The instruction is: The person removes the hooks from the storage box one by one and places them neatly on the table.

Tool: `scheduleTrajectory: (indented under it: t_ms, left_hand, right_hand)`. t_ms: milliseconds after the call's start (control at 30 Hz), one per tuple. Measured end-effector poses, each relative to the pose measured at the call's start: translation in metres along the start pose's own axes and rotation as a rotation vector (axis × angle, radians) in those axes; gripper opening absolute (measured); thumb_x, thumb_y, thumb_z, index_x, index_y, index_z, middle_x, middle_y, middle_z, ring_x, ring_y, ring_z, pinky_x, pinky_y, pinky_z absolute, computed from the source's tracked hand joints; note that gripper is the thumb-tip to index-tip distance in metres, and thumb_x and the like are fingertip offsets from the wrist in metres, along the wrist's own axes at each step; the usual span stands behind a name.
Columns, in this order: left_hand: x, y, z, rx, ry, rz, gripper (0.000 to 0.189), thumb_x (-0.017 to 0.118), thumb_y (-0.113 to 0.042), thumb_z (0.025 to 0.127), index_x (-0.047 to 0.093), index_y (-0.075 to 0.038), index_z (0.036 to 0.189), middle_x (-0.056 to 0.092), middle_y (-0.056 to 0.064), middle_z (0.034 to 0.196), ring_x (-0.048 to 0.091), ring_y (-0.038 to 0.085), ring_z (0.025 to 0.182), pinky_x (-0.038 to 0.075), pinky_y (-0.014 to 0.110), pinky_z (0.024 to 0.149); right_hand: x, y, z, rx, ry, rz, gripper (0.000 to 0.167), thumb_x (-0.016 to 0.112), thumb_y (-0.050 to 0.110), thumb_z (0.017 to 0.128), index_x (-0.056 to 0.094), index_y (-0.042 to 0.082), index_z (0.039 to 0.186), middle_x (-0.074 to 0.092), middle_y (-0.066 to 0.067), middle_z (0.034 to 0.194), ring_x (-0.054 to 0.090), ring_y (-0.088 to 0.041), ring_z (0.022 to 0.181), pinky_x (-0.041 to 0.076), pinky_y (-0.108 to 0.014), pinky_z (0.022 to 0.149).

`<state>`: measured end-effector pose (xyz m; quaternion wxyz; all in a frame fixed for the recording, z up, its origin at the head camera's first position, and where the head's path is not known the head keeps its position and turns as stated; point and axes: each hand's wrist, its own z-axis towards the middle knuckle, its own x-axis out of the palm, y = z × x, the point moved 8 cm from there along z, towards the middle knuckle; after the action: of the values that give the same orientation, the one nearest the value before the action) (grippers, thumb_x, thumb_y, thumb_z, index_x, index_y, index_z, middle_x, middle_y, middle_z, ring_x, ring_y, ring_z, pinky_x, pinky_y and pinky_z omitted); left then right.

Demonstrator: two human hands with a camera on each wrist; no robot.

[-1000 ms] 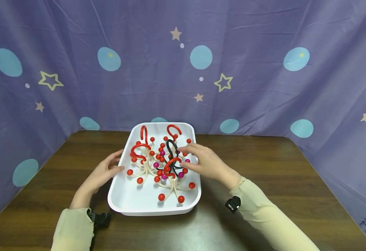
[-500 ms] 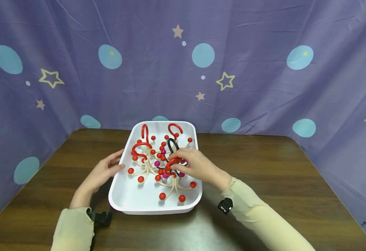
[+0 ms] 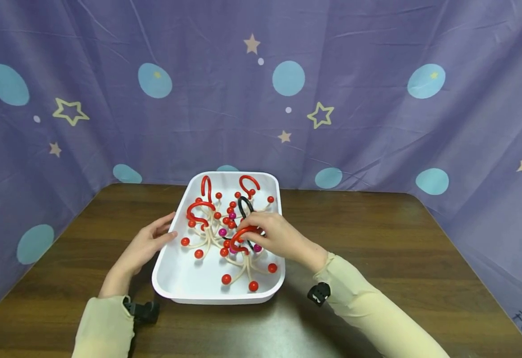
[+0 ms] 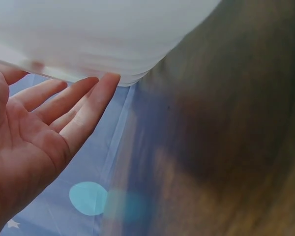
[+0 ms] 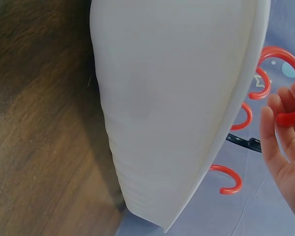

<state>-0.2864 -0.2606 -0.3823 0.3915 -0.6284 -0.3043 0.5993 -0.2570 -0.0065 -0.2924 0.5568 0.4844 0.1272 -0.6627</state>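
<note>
In the head view a white tray point(image 3: 212, 300) holds several hook-topped pieces whose splayed cream legs end in red balls. My right hand point(image 3: 283, 236) reaches over its right rim and pinches the red hook point(image 3: 233, 242) of the nearest piece between thumb and fingers. That hook also shows in the right wrist view, where the thumb lies on the red curve point(image 5: 280, 51). Legs and balls of this piece spread low over the tray floor. My left hand point(image 3: 142, 246) rests its nearly straight fingertips against the tray's left side; the left wrist view shows the fingers point(image 4: 91, 105) along the tray wall.
Behind the right hand stands a similar piece with a black hook point(image 3: 241, 205) and magenta balls, partly hidden. Other red hooks point(image 3: 200, 205) stand left and at the back. The tray sits on a brown wooden table point(image 3: 355, 238) before a purple curtain point(image 3: 368, 149).
My right hand has come left and down onto the nearest red hook and taken hold of it. That piece has shifted slightly left. The left hand stays at the tray.
</note>
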Motion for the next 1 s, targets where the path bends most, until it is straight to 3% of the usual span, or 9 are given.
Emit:
scheduleTrajectory:
  t_ms: [467, 1000]
  left_hand:
    - [-0.001, 0.003, 0.0, -0.003, -0.001, 0.009, 0.06, 0.053, -0.021, 0.092, 0.026, -0.005, 0.143, 0.044, 0.029, 0.13, 0.051, 0.035, 0.109, 0.051, 0.032, 0.075]
    - [0.0, 0.004, 0.001, -0.01, 0.011, 0.0, 0.061, 0.053, -0.021, 0.092, 0.025, -0.005, 0.143, 0.044, 0.029, 0.131, 0.051, 0.034, 0.109, 0.05, 0.03, 0.075]
  right_hand:
    - [-0.013, 0.011, 0.006, -0.021, -0.035, 0.007, 0.012, 0.066, 0.013, 0.083, 0.067, 0.012, 0.096, 0.066, 0.006, 0.089, 0.054, -0.003, 0.077, 0.045, -0.021, 0.072]
    - [-0.048, 0.028, 0.008, -0.037, -0.077, 0.051, 0.014, 0.066, 0.011, 0.083, 0.067, 0.011, 0.097, 0.066, 0.004, 0.09, 0.055, -0.002, 0.079, 0.045, -0.018, 0.072]
